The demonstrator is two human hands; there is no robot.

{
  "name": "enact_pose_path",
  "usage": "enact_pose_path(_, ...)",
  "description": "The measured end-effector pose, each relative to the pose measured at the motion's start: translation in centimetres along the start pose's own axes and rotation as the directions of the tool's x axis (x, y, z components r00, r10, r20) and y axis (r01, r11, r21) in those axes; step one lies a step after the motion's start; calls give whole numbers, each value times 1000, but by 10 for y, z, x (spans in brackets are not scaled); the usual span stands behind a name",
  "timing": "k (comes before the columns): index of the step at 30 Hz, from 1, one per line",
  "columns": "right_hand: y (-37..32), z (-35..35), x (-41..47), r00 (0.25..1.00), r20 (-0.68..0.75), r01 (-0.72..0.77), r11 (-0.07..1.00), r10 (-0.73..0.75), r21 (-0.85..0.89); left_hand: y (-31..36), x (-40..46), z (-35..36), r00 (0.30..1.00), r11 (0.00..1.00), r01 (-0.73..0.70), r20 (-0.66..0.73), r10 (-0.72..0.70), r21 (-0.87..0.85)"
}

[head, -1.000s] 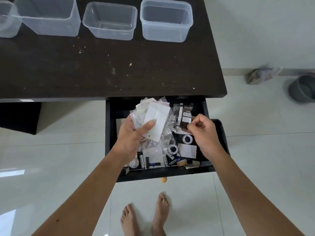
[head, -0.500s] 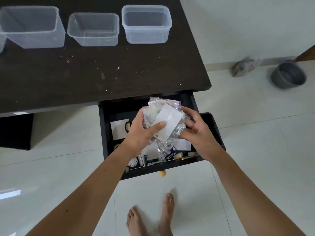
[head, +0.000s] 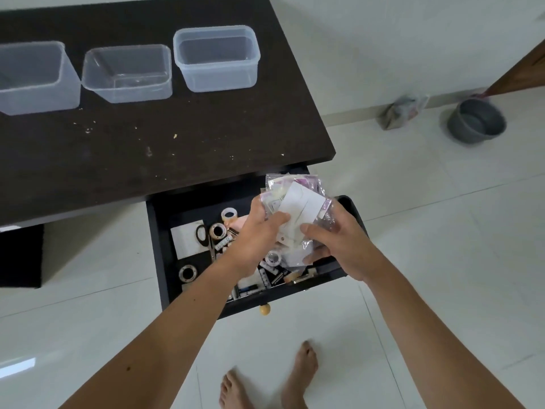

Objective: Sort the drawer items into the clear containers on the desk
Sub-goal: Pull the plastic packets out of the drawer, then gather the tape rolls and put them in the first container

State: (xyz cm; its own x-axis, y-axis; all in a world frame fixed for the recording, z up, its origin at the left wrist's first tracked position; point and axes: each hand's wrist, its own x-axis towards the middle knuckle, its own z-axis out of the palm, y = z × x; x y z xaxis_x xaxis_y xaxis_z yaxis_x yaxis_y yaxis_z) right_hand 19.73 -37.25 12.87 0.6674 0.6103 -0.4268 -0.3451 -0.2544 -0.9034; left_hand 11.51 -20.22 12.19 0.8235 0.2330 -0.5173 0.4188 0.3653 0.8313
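Both hands hold one bundle of clear plastic packets and white cards [head: 298, 199] above the right side of the open black drawer [head: 159, 249]. My left hand [head: 259, 231] grips its left edge, thumb across a white card. My right hand [head: 339, 243] cups it from the right and below. Left in the drawer are tape rolls [head: 218, 230], black-handled scissors [head: 203, 236], batteries [head: 269, 276] and a white card [head: 185, 240]. Three clear containers stand along the desk's far side: left [head: 32, 78], middle [head: 126, 73], right [head: 216, 59].
The dark desk [head: 147, 137] carries small crumbs near its middle. A round wooden knob [head: 264, 309] sticks out of the drawer front. On the tiled floor to the right stand a grey bucket [head: 476, 121] and a crumpled bag [head: 404, 110]. My bare feet [head: 298, 376] are below the drawer.
My right hand left the dark packet in the drawer and joined the left on the bundle, which rose and shifted right. The view swung, exposing scissors and tape rolls on the drawer's left.
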Motion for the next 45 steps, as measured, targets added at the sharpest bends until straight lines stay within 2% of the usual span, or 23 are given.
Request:
enact_pose_path(6,4,-70,-7,987,-161,15,997,-2,81,-2,18,67,998,999,-37,58,38,-22)
enact_pose_path(11,21,-139,-12,965,-260,5,993,26,117,-17,50,133,999,997,-52,9,51,61)
enact_pose_path(17,59,-199,2,914,-386,-68,985,125,158,-44,97,196,991,979,124,-60,-116,164)
enact_pose_path(20,78,-221,13,898,-401,-127,979,181,157,-59,125,216,976,957,205,-118,-183,208)
enact_pose_path(24,107,-234,34,883,-398,-216,969,248,125,-77,156,226,938,910,302,-257,-231,284)
enact_pose_path(27,131,-235,48,871,-403,-278,958,282,70,-90,170,229,911,861,375,-309,-273,343)
enact_pose_path(33,155,-236,64,849,-411,-336,940,331,63,-109,186,228,863,826,462,-378,-335,322)
enact_pose_path(36,162,-237,68,817,-470,-394,918,334,-33,-114,191,224,853,828,471,-393,-342,302)
enact_pose_path(39,164,-241,67,788,-530,-389,921,312,-36,-115,191,222,860,840,459,-384,-338,290)
enact_pose_path(45,161,-238,65,804,-539,-343,937,253,-72,-121,192,218,851,849,465,-393,-350,250)
